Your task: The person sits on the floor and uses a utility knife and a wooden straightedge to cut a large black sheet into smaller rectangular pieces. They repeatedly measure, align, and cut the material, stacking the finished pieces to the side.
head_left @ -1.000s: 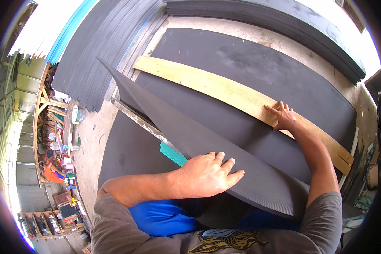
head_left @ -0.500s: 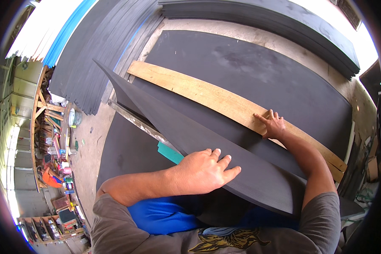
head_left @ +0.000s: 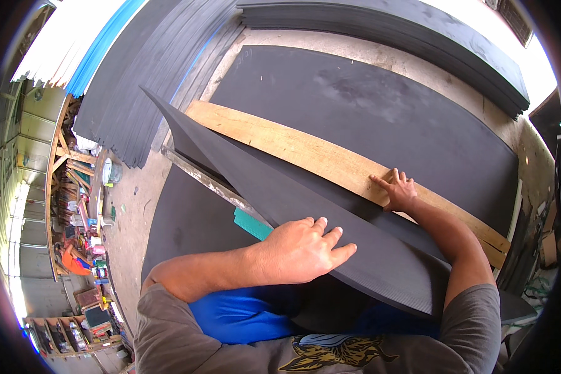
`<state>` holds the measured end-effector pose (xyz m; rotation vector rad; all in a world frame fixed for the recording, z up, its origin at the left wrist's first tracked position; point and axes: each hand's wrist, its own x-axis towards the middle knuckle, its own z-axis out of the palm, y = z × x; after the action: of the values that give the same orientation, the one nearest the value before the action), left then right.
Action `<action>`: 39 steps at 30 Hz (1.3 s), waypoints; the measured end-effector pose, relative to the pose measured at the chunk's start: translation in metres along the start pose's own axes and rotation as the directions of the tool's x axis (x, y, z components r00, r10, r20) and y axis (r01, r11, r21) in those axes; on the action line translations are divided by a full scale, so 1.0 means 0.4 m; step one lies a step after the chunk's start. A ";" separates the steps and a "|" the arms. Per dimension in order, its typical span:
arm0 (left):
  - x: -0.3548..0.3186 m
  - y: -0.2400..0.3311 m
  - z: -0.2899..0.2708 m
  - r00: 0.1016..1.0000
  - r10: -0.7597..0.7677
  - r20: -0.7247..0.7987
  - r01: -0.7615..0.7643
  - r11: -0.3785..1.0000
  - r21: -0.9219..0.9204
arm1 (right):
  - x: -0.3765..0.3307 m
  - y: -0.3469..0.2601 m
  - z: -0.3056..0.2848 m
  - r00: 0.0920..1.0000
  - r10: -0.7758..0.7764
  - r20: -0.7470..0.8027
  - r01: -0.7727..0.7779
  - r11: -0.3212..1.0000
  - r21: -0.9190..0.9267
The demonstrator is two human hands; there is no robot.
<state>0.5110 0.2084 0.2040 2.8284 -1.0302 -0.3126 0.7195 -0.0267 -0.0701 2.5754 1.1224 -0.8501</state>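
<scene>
My left hand (head_left: 302, 251) lies flat, fingers spread, on a lifted, curled strip of black rubber sheet (head_left: 280, 193) near my body. My right hand (head_left: 397, 190) presses palm down on a long wooden plank (head_left: 293, 146) that runs diagonally across a large black sheet (head_left: 368, 106) on the floor. The curled strip rises along the plank's near edge and tapers to a point at the upper left. A metal straightedge (head_left: 206, 181) and a teal piece (head_left: 250, 223) show under the strip, left of my left hand.
Stacks of black sheets (head_left: 137, 81) lie fanned at the upper left and along the top right (head_left: 417, 31). White and blue panels (head_left: 75, 43) stand at the far upper left. A cluttered wooden workbench (head_left: 75, 206) sits at the left on the concrete floor.
My right hand has slid along the plank toward my body. The view has shifted slightly; my left hand stays pressed on the curled strip.
</scene>
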 end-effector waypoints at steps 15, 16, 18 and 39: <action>-0.003 0.003 -0.004 0.999 0.016 -0.045 -0.017 1.000 -0.010 | -0.017 -0.030 0.007 1.000 -0.007 0.025 0.007 1.000 0.021; -0.002 0.002 -0.002 0.999 0.017 -0.047 -0.017 1.000 -0.012 | -0.019 -0.029 0.007 0.999 -0.007 0.034 0.006 1.000 0.023; -0.001 0.000 -0.001 0.999 0.018 -0.044 -0.018 1.000 -0.010 | -0.022 -0.029 0.015 1.000 -0.004 0.022 0.003 1.000 0.018; -0.001 0.008 -0.011 0.998 -0.011 0.055 0.011 1.000 0.008 | -0.074 -0.035 0.033 0.997 -0.005 0.075 0.002 0.999 0.036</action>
<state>0.5098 0.2064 0.2089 2.8488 -1.0285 -0.3909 0.6876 -0.0402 -0.0630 2.5475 1.1006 -0.9682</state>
